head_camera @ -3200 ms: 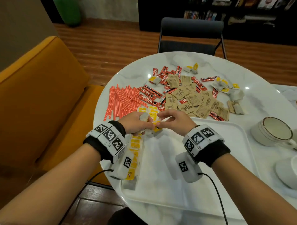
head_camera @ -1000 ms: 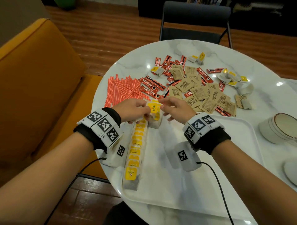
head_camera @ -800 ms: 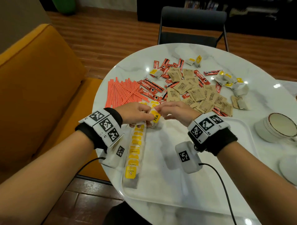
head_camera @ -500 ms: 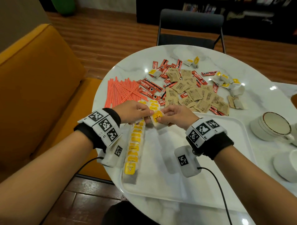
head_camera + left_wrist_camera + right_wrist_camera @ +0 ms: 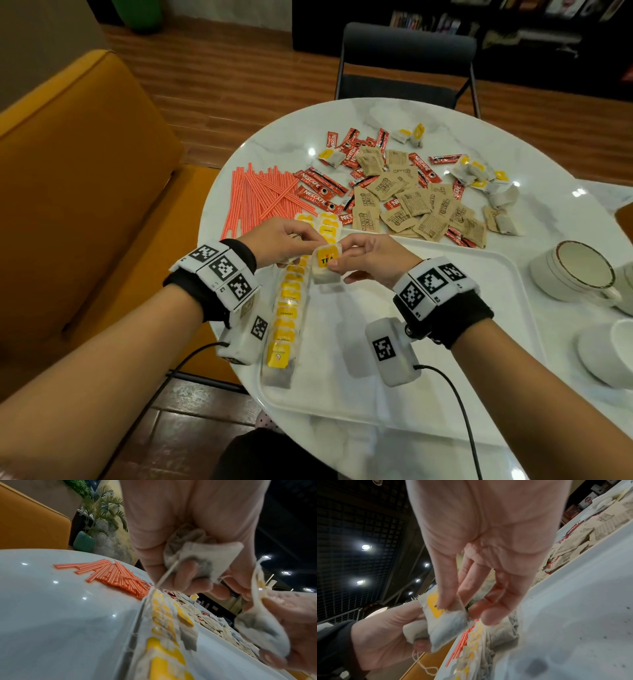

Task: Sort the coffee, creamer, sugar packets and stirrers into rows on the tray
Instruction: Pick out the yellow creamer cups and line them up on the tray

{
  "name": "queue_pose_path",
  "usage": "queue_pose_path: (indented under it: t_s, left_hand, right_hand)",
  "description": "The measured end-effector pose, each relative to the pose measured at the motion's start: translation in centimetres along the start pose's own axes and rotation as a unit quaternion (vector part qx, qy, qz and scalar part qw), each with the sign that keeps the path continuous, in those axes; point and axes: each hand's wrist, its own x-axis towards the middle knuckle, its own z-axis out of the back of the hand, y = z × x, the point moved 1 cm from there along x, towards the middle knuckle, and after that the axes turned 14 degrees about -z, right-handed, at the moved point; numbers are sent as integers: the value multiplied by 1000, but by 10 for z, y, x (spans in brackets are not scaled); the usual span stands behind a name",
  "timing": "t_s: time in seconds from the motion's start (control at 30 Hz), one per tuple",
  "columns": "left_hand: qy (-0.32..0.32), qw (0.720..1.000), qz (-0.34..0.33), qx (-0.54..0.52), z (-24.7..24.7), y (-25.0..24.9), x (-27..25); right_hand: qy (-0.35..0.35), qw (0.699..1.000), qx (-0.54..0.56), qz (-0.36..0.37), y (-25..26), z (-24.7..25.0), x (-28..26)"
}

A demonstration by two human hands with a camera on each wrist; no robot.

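Dim warm room; ceiling lights (image 5: 365, 547) glint on the glossy tabletop (image 5: 565, 202). Wrist views are blurred, edges bowed

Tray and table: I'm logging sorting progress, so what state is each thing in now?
Tray: one tea-bag row along its left edge.
Right hand: pinching a tea bag.
Left hand: gripping tea bags.
Stirrers: loose on table.
Coffee sticks: unsorted.
Sugar packets: unsorted.
Cup: upright.

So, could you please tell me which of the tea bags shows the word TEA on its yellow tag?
The tea bag pinched by the right hand above the tray; the tea bags in the row lie flat, tags reading otherwise.
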Motion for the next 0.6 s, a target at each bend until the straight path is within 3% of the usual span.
queue_pose_path:
  t_s: [0.2, 0.37, 0.6]
  left_hand:
    - [-3, 997, 11, 74, 1, 6, 0]
    - [54, 987, 4, 149, -2, 3, 1]
    - [88, 967, 7, 239, -5, 3, 10]
  right_hand:
    - [-50, 998, 23, -15, -1, -5, 5]
    - [-85, 995, 28, -37, -5, -3, 11]
    - [-79, 994, 66, -47, -6, -6, 15]
